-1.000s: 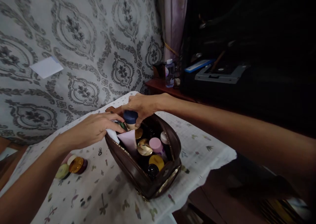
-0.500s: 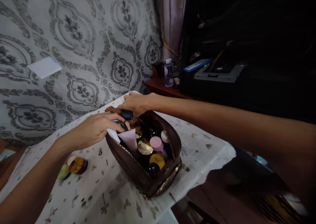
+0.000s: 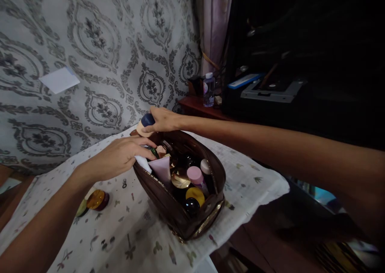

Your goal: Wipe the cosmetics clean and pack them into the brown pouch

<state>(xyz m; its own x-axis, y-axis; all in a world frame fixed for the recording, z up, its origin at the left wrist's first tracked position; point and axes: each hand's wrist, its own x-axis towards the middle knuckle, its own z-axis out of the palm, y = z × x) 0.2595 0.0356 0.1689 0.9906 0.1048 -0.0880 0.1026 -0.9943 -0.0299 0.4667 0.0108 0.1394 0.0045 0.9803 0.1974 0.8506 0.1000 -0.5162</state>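
Observation:
A brown cosmetic bag (image 3: 161, 208) stands unzipped on the cloth-covered table, filled with several tubes, jars and bottles. My right hand (image 3: 164, 119) is closed around a beige container with a dark blue cap (image 3: 148, 120), above the bag's far end. At the bag's left rim, my left hand (image 3: 120, 154) has its fingers bent over the edge, gripping it; the thumb is hidden. Just below those fingers lie a white cloth-like item (image 3: 143, 163) and a pale pink tube (image 3: 162, 169). A pink-capped bottle (image 3: 195, 175) and a yellow lid (image 3: 195, 196) show inside.
An amber jar (image 3: 98, 200) sits left of the bag, beside a greenish round item (image 3: 82, 208) partly behind my left forearm. A clear bottle (image 3: 208, 90) stands on a red-brown surface at the back. Patterned wallpaper (image 3: 99, 64) rises behind the table.
My right hand has lifted the blue-capped container up and left, out of the bag's far end. My left hand stays at the rim. The view has shifted slightly.

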